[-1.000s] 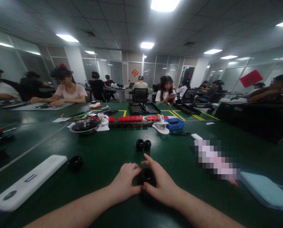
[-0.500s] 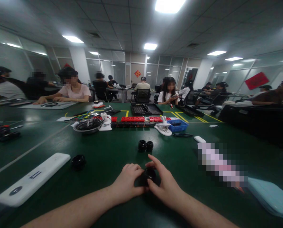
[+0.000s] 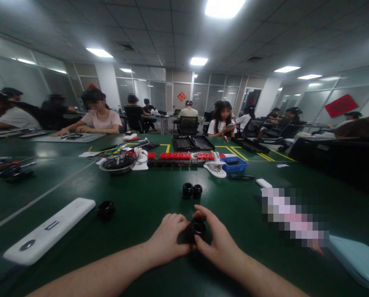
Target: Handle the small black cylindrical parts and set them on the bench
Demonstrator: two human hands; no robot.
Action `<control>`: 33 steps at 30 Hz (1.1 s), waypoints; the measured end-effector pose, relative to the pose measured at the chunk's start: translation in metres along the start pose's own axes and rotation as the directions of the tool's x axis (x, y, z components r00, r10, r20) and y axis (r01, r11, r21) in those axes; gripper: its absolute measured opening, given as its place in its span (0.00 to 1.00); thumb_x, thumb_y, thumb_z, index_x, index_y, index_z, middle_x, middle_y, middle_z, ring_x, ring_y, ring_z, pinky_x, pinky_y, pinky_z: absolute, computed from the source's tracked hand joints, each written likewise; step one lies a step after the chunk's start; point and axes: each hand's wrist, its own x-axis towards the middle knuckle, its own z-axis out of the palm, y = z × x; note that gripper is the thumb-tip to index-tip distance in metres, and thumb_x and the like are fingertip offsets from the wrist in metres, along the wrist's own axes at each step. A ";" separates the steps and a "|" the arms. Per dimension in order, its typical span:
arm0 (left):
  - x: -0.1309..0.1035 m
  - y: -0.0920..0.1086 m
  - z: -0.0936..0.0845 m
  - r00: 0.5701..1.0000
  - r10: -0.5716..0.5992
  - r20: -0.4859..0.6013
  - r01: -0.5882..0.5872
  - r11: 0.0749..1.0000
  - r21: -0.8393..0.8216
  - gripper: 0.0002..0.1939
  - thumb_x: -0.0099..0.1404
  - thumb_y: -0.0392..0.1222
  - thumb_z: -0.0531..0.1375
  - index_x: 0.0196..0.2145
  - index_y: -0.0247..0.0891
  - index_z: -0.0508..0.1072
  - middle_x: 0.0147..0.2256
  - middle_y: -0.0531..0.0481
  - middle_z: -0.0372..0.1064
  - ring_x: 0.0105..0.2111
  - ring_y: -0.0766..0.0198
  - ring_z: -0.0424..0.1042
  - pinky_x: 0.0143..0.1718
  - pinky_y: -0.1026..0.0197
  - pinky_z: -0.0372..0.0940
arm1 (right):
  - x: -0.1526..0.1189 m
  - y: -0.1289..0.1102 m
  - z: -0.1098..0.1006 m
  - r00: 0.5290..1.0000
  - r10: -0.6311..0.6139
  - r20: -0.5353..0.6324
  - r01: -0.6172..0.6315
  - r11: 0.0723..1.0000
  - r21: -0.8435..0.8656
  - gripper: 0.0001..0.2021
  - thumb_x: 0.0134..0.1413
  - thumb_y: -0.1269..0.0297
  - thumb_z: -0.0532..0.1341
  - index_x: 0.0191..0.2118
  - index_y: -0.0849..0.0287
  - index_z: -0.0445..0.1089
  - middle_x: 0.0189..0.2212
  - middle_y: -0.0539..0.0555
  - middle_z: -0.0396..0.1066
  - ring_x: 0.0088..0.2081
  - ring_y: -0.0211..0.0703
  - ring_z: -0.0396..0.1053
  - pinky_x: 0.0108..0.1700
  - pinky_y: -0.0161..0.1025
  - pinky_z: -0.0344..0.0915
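Near the front of the green table [image 3: 141,198], a glossy black round fitting [image 3: 198,227] with a hole in its top sits between my hands. My left hand [image 3: 168,236] grips it from the left, thumb low and fingers curled behind. From the right, my right hand [image 3: 219,238] closes round it with the thumb in front and the index finger at the back. The lower part of the fitting is hidden by my fingers. Farther off stand two similar black fittings [image 3: 188,190], side by side. Another black fitting [image 3: 105,210] lies to the left.
A white power strip [image 3: 52,231] lies at left, and a light blue pouch [image 3: 354,258] at right. Across the table are a metal bowl [image 3: 116,170], a row of red parts [image 3: 175,155], a white clip [image 3: 217,167] and a blue bin [image 3: 236,165]. Several people sit beyond.
The whole view has shifted slightly, so things appear a little farther right. My right hand's fingers sit closer round the fitting. Both hands stay on it.
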 end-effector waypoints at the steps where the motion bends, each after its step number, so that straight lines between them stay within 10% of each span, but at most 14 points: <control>1: 0.000 0.000 0.000 1.000 0.001 -0.003 -0.001 1.000 0.000 0.12 0.53 0.46 0.62 0.36 0.40 0.69 0.38 0.51 0.63 0.38 0.58 0.61 0.41 0.58 0.55 | 0.000 -0.001 0.000 0.999 -0.005 0.032 0.005 1.000 0.002 0.33 0.41 0.77 0.56 0.56 0.56 0.50 0.49 0.57 0.61 0.50 0.47 0.60 0.54 0.48 0.56; 33: 0.000 0.001 -0.001 1.000 -0.002 0.013 0.002 1.000 0.002 0.13 0.54 0.47 0.62 0.36 0.41 0.69 0.37 0.51 0.63 0.38 0.57 0.61 0.40 0.57 0.56 | 0.002 -0.003 -0.001 0.998 0.063 0.030 -0.064 0.998 0.012 0.26 0.44 0.76 0.56 0.52 0.57 0.55 0.43 0.55 0.67 0.45 0.45 0.65 0.50 0.45 0.60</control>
